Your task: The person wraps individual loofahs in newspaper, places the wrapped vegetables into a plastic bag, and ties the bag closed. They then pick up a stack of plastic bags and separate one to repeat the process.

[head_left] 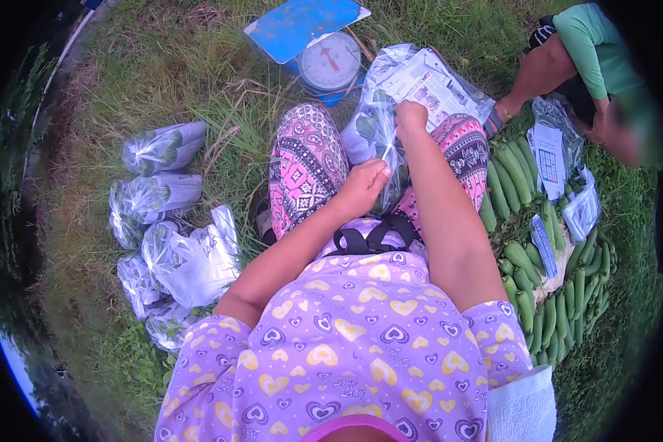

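Between my knees stands a clear plastic bag point(378, 132) holding green vegetables wrapped in pale paper. My left hand point(362, 186) is closed on the gathered plastic at the bag's near end, thumb on top. Slightly farther forward, my right hand point(411, 119) is closed in a fist against the bag's right side. Whether a small tie or only plastic is inside that fist I cannot make out. Just beyond it lies printed newspaper point(438, 85) in clear plastic.
A blue dial scale point(331, 62) stands ahead on the grass. Several filled bags point(166, 147) lie to the left, with a stack of plastic bags point(202, 261). Rows of long green gourds point(514, 173) and smaller ones point(567, 309) lie right. Another person's green sleeve point(586, 48) is at upper right.
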### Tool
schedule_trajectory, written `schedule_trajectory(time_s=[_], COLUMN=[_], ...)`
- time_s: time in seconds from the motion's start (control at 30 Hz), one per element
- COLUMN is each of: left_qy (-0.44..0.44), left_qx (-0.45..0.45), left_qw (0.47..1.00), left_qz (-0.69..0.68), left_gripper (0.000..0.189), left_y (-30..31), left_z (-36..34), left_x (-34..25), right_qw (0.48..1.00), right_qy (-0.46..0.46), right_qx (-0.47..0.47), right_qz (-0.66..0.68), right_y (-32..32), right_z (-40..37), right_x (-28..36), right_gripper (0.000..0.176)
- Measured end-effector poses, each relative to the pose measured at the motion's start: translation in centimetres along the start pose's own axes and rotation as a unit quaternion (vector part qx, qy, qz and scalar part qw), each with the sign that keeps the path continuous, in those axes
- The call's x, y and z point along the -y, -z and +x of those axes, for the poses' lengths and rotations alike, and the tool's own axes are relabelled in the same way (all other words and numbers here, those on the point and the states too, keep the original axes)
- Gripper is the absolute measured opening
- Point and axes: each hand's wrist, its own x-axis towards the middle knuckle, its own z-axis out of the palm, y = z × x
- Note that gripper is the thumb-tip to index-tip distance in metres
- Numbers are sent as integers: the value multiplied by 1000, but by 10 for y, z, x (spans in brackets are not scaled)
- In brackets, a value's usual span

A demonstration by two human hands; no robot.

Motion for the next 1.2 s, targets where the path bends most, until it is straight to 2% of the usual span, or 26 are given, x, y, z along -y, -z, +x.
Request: schedule_trajectory(time_s=[0.13, 0.2, 0.3, 0.33, 0.37, 0.43, 0.5, 0.57, 0.6, 0.63, 0.7, 0.73, 0.77, 0.83, 0.97, 1.0, 1.1, 1.13, 1.2], left_qy=[10, 17, 65, 88, 131, 208, 204, 174, 190, 203, 222, 216, 214, 211, 225, 204, 139, 183, 133], left_qx=[-1, -10, -14, -14, -38, -85, -140, -180, -204, -214, -225, -227, -191, -126, -73, -110, -148, -84, -127], left_qw=[1000, 1000, 997, 994, 982, 937, 892, 858, 844, 848, 858, 866, 893, 936, 957, 945, 959, 972, 978], left_qz=[-8, -6, -45, -64, -132, -268, -380, -448, -458, -440, -404, -389, -346, -252, -167, -230, -197, -123, -101], left_gripper=[25, 26, 28, 29, 29, 30, 29, 29, 28, 27, 27, 27, 27, 27, 28, 30, 33, 32, 31], left_y=[9, 13, 17, 19, 21, 24, 33, 38, 44, 46, 47, 44, 41, 35, 19, 17, 12, 12, 3], left_z=[-11, -17, -20, -21, -21, -16, -9, -2, 5, 12, 32, 42, 53, 69, 79, 75, 55, 44, 29], left_x=[-5, -6, -5, -2, 3, 19, 30, 35, 27, 28, 30, 29, 23, 9, 20, 12, 18, 45, 45], right_qw=[996, 997, 999, 999, 999, 989, 982, 975, 969, 949, 921, 912, 902, 864, 890, 891, 899, 899, 894], right_qy=[-37, -31, 34, 37, 40, -5, -52, -12, 59, 132, 228, 229, 231, 324, 283, 276, 269, 273, 305], right_qx=[-35, -37, -18, -2, 14, 57, 100, 184, 237, 285, 272, 276, 279, 266, 247, 243, 231, 230, 228], right_qz=[67, 51, -31, -16, 0, 134, 152, 126, 47, -32, -160, -198, -236, -280, -258, -267, -259, -252, -234], right_y=[-9, -13, -18, -21, -23, -10, 14, 37, 43, 47, 51, 51, 50, 43, 39, 39, 39, 38, 34], right_z=[-18, -16, 30, 30, 29, -28, -64, -85, -93, -100, -117, -125, -132, -114, -105, -110, -119, -116, -111], right_x=[12, 8, -34, -33, -32, 8, 27, 21, 16, 11, 1, 9, 20, -8, -14, -8, 0, -5, -12], right_gripper=[10, 10, 11, 12, 13, 16, 16, 18, 15, 14, 20, 24, 29, 29, 22, 21, 19, 21, 22])
